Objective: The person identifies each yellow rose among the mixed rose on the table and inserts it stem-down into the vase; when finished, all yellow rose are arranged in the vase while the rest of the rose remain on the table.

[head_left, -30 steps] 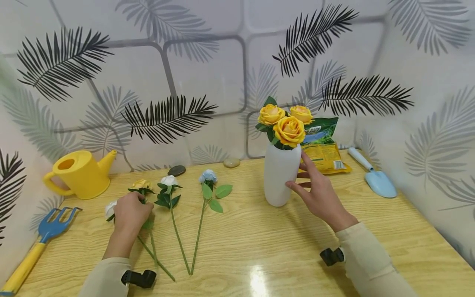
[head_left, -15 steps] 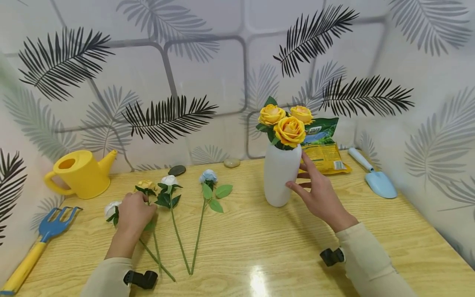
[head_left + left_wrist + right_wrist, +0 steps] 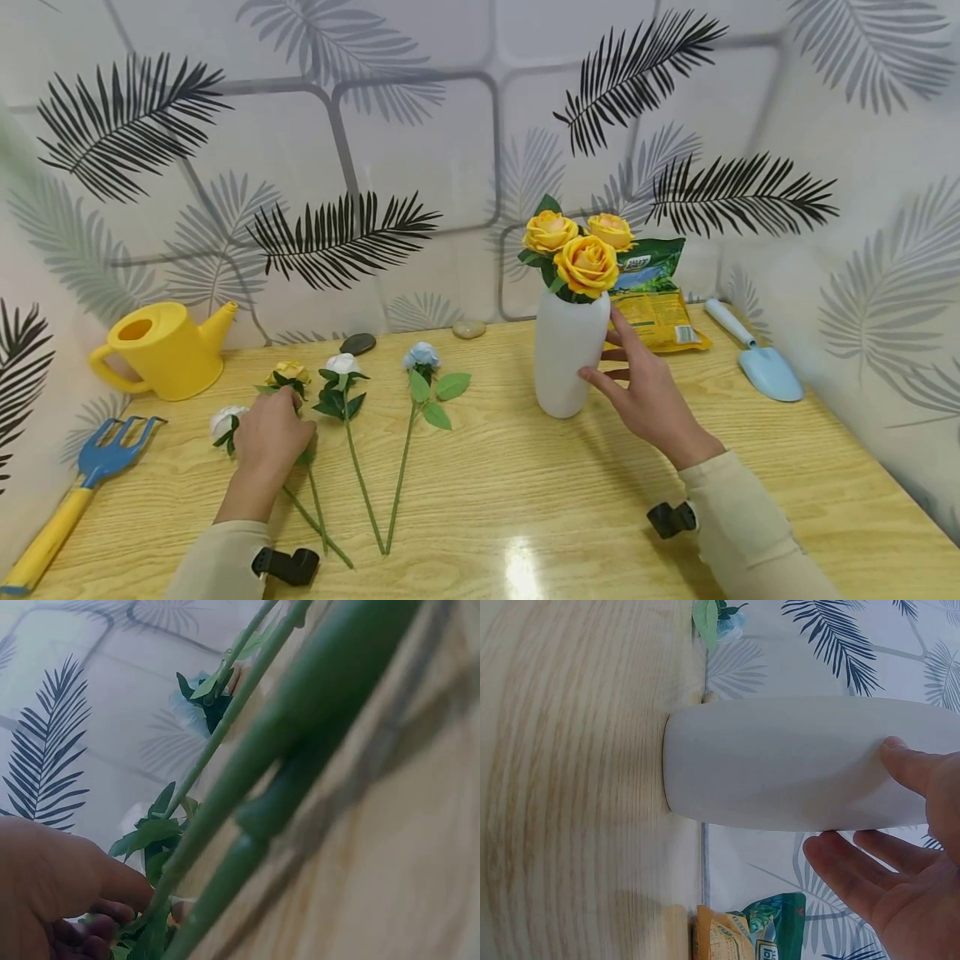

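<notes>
My left hand point(image 3: 272, 435) pinches the green stem of a yellow rose point(image 3: 288, 373), just below its bloom. In the left wrist view that stem point(image 3: 225, 776) runs up from the fingers, with another stem close beside it. A white rose point(image 3: 225, 423) lies partly under the hand. My right hand point(image 3: 651, 398) holds the side of a white vase point(image 3: 562, 354), thumb on the front and fingers round the right side. Three yellow roses point(image 3: 587, 265) stand in the upright vase. In the right wrist view the vase point(image 3: 780, 765) has its base on the table.
Another white rose point(image 3: 342, 364) and a blue rose point(image 3: 422, 357) lie mid-table. A yellow watering can point(image 3: 167, 350) and a blue hand fork point(image 3: 108, 454) are left. Pebbles point(image 3: 468, 330) lie along the wall. A soil bag point(image 3: 651, 312) and blue trowel point(image 3: 768, 371) are right.
My left hand has shifted slightly right, and the yellow rose's head has moved a little with it, right and then back left. The right hand and the vase stay in place.
</notes>
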`<state>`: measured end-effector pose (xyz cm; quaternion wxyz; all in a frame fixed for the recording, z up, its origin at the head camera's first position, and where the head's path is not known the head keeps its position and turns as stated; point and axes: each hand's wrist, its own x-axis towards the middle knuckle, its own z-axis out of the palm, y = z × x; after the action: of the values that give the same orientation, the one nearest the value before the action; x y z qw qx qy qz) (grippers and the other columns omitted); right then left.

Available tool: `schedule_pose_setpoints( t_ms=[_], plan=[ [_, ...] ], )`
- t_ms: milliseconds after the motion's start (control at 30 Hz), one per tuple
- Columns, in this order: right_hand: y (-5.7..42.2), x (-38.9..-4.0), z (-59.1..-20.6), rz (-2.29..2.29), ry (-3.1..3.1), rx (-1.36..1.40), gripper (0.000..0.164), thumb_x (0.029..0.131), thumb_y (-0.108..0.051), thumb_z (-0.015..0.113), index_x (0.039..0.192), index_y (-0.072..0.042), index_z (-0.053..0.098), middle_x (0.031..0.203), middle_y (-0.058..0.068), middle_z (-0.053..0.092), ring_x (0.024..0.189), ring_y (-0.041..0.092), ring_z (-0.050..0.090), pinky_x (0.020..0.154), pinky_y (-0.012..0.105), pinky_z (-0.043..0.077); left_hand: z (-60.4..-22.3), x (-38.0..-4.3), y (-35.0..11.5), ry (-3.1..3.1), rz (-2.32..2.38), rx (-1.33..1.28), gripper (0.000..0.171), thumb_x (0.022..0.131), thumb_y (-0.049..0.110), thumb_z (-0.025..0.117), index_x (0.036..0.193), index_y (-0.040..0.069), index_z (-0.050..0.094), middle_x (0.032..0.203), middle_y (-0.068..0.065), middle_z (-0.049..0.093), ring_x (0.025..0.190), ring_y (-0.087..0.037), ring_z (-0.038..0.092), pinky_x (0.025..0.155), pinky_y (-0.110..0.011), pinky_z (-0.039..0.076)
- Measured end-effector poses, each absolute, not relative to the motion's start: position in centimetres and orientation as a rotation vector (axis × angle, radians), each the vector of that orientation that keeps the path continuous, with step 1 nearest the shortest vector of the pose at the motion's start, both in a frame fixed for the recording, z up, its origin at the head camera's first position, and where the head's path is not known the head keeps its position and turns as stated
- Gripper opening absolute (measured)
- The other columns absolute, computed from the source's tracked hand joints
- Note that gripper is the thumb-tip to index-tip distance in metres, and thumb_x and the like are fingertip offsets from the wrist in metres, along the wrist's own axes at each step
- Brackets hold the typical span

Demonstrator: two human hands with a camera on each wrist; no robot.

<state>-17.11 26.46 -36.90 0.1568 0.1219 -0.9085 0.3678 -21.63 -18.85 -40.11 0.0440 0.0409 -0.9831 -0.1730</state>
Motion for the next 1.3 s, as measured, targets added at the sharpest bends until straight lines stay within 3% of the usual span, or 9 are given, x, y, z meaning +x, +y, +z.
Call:
schedule_pose_setpoints(
  t_ms=[100,367,667,833,967,1200,1300],
  plan=[
    [26.45,-17.09,-36.89,1.051,-2.600,0.349,0.092,0.095,-0.013,0.069,0.163,-0.011,0.008,0.146,0.029,0.050,0.115,0.042,0.065,0.090,0.054,0.057,-40.07,-21.63,-18.83,-3.024,-0.486,0.105,0.033,0.086,0.010,0.065,0.116,-0.005,0.066,0.101,-0.026,0.069,0.063,-0.030,0.057,0.047,-0.038,0.045],
    [26.35,-17.02,-37.02,1.056,-2.598,0.356,0.092,0.095,-0.014,0.069,0.163,-0.010,0.008,0.146,0.028,0.050,0.115,0.042,0.065,0.090,0.054,0.057,-40.21,-21.47,-18.93,-3.022,-0.487,0.124,0.039,0.084,0.005,0.061,0.122,-0.004,0.065,0.111,-0.028,0.068,0.070,-0.032,0.059,0.049,-0.040,0.047],
    [26.29,-16.92,-37.07,1.060,-2.593,0.365,0.091,0.095,-0.013,0.069,0.163,-0.010,0.008,0.146,0.028,0.050,0.115,0.042,0.065,0.090,0.055,0.057,-40.16,-21.16,-18.49,-3.033,-0.478,0.101,0.040,0.087,0.002,0.058,0.125,-0.006,0.063,0.108,-0.028,0.069,0.062,-0.027,0.054,0.046,-0.035,0.043],
    [26.35,-16.96,-37.08,1.059,-2.583,0.372,0.091,0.095,-0.013,0.069,0.163,-0.010,0.009,0.146,0.028,0.050,0.115,0.041,0.066,0.089,0.054,0.058,-40.31,-21.22,-18.20,-2.954,-0.532,0.027,0.039,0.081,0.001,0.063,0.118,-0.011,0.064,0.099,-0.031,0.070,0.067,-0.034,0.060,0.058,-0.048,0.051],
    [26.41,-17.05,-37.07,1.058,-2.581,0.369,0.092,0.095,-0.013,0.070,0.163,-0.011,0.009,0.146,0.027,0.050,0.114,0.041,0.066,0.088,0.053,0.058,-40.43,-21.39,-18.11,-2.904,-0.561,-0.008,0.039,0.077,-0.001,0.066,0.114,-0.013,0.065,0.092,-0.030,0.069,0.072,-0.040,0.062,0.071,-0.060,0.050],
    [26.53,-17.01,-36.97,1.061,-2.589,0.363,0.091,0.095,-0.013,0.069,0.163,-0.011,0.008,0.146,0.028,0.050,0.115,0.042,0.066,0.089,0.054,0.057,-40.29,-21.52,-18.07,-2.864,-0.707,0.054,0.041,0.075,-0.005,0.064,0.115,-0.011,0.063,0.088,-0.024,0.068,0.075,-0.036,0.062,0.067,-0.053,0.050],
    [26.54,-17.00,-37.02,1.062,-2.590,0.363,0.091,0.096,-0.013,0.069,0.163,-0.011,0.007,0.146,0.028,0.050,0.115,0.041,0.066,0.090,0.054,0.057,-40.07,-21.44,-18.04,-2.820,-0.778,0.093,0.038,0.077,-0.002,0.066,0.114,-0.010,0.063,0.092,-0.024,0.066,0.081,-0.038,0.060,0.073,-0.052,0.048]
  ],
)
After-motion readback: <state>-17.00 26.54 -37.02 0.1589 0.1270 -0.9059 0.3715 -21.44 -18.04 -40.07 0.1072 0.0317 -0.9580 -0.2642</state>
